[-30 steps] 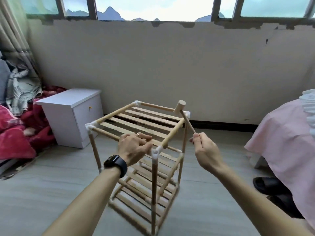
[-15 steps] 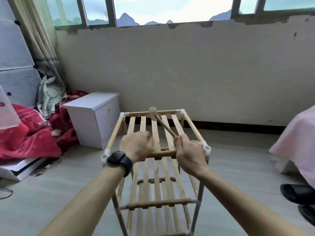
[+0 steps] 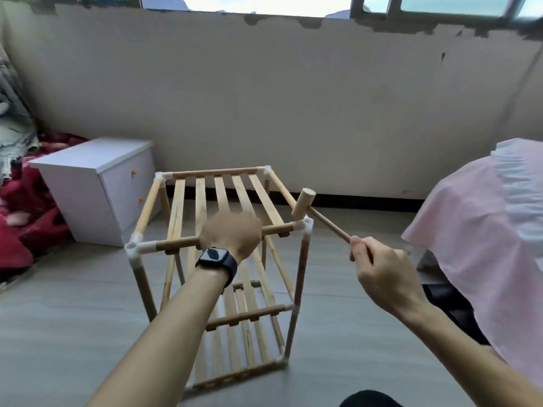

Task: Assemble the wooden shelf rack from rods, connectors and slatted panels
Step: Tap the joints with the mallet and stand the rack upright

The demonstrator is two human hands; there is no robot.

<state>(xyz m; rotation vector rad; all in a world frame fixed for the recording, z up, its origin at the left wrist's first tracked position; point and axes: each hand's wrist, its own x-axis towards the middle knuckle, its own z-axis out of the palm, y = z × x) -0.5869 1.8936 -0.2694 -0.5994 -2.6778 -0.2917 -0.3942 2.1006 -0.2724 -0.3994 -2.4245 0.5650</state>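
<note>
The wooden rack stood upright on the grey floor. Our left hand lay over its near top rod (too blurred to tell whether the fingers curled). Our right hand pinched the handle of a small mallet, whose head was just above the near right corner. A white cabinet and a red blanket were to the left, pink bedding to the right, and a scuffed wall behind.

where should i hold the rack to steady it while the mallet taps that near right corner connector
Grip the front top rod near its middle, coming from above with fingers curled over it, as the left hand seems to. It is a bare round bar at the near edge, clear of the mallet by the near right connector.
</note>
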